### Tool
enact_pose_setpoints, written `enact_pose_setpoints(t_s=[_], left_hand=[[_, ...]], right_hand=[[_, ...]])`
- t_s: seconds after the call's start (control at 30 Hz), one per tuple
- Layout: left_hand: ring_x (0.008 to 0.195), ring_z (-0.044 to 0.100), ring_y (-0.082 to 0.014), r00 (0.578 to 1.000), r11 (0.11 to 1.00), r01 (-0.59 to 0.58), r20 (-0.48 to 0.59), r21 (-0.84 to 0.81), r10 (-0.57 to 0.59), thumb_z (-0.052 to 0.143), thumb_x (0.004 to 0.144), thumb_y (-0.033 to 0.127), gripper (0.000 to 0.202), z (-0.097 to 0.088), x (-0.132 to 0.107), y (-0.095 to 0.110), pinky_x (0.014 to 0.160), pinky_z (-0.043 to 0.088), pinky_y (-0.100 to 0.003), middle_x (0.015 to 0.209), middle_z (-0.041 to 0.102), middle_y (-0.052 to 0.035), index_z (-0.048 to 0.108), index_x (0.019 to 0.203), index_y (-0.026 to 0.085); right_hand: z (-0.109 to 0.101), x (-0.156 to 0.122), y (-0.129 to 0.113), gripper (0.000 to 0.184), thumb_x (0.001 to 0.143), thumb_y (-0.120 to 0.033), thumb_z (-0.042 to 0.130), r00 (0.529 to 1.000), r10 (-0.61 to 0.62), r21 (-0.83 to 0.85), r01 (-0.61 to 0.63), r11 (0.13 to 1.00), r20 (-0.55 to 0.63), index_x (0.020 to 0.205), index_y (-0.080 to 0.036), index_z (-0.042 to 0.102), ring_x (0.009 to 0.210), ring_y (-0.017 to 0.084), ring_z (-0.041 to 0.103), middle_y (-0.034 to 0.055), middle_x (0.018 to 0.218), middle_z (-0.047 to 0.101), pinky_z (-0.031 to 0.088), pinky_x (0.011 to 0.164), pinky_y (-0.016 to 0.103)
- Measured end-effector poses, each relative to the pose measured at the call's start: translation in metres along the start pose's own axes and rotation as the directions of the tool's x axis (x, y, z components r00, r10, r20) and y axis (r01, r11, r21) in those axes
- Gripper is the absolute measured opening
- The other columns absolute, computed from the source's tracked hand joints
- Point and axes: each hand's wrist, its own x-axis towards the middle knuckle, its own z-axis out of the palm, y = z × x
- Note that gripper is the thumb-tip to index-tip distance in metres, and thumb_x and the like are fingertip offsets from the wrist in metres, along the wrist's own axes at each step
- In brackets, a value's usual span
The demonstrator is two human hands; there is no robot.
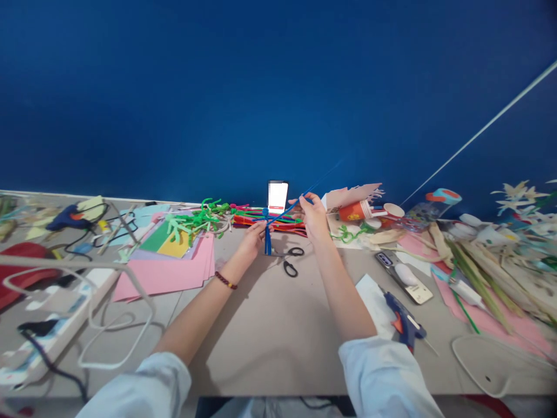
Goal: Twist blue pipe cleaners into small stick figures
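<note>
My left hand (256, 237) is closed on a bundle of blue pipe cleaners (267, 242), whose ends hang down below the fingers. From that bundle a blue strand (282, 219) slants up to the right. My right hand (312, 210) pinches this strand, and its thin tail runs on past the fingers against the blue wall. Black-handled scissors (290, 268) lie on the table just below the hands, their blades partly behind the bundle. A phone with a lit screen (277, 196) stands upright behind the hands.
Green pipe cleaners (191, 223) lie on coloured paper (165, 276) at left, near a power strip (56, 325) with cables. At right are a glue gun (402, 319), another phone (404, 278), a red paper cup (354, 211) and craft flowers (517, 197). A blue wall (278, 93) rises behind.
</note>
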Motion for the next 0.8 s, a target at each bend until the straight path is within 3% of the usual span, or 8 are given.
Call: enact_pose_setpoints(t_s=[0.1, 0.27, 0.53, 0.8], left_hand=[[0.073, 0.066, -0.0141, 0.999, 0.997, 0.042, 0.014, -0.066, -0.041, 0.07, 0.067, 0.024, 0.019, 0.002, -0.003, 0.003, 0.066, 0.05, -0.024, 0.078, 0.07, -0.0048, 0.064, 0.083, 0.015], [0.081, 0.067, -0.0166, 0.999, 0.998, 0.013, -0.043, -0.061, -0.016, 0.07, 0.067, 0.026, 0.02, 0.001, -0.003, 0.003, 0.069, 0.05, -0.026, 0.084, 0.071, -0.0057, 0.063, 0.083, 0.017], [0.074, 0.066, -0.0127, 0.997, 0.992, -0.026, -0.08, -0.122, 0.016, 0.076, 0.059, 0.016, 0.027, 0.005, -0.011, 0.013, 0.073, 0.05, -0.026, 0.081, 0.07, -0.0015, 0.064, 0.082, 0.017], [0.073, 0.067, -0.0145, 0.995, 0.998, -0.039, -0.098, -0.053, 0.034, 0.077, 0.062, 0.028, 0.027, 0.003, -0.014, 0.015, 0.068, 0.05, -0.025, 0.079, 0.07, -0.0046, 0.062, 0.082, 0.016]], right_hand=[[0.002, 0.0, 0.01, 0.034, 0.072, -0.036, 0.065, 0.999, -0.025, -0.048, 0.024, 0.999, -0.033, 0.085, -0.024, 0.036, 0.054, 0.012, 0.064, -0.0029, 0.07, 0.07, 0.05, 0.043, 0.019], [0.004, -0.001, 0.019, 0.03, 0.073, -0.03, 0.062, 0.997, -0.014, -0.09, 0.008, 0.996, -0.07, 0.083, -0.024, 0.034, 0.051, 0.012, 0.064, -0.0054, 0.065, 0.068, 0.052, 0.044, 0.02], [0.004, -0.001, 0.026, 0.026, 0.073, -0.025, 0.058, 0.996, 0.003, -0.121, -0.014, 0.993, -0.093, 0.083, -0.025, 0.034, 0.05, 0.013, 0.065, -0.0076, 0.062, 0.064, 0.053, 0.044, 0.023], [0.004, -0.002, 0.027, 0.024, 0.072, -0.024, 0.055, 0.995, 0.012, -0.128, -0.025, 0.991, -0.099, 0.083, -0.025, 0.034, 0.051, 0.014, 0.064, -0.0066, 0.064, 0.062, 0.054, 0.046, 0.026]])
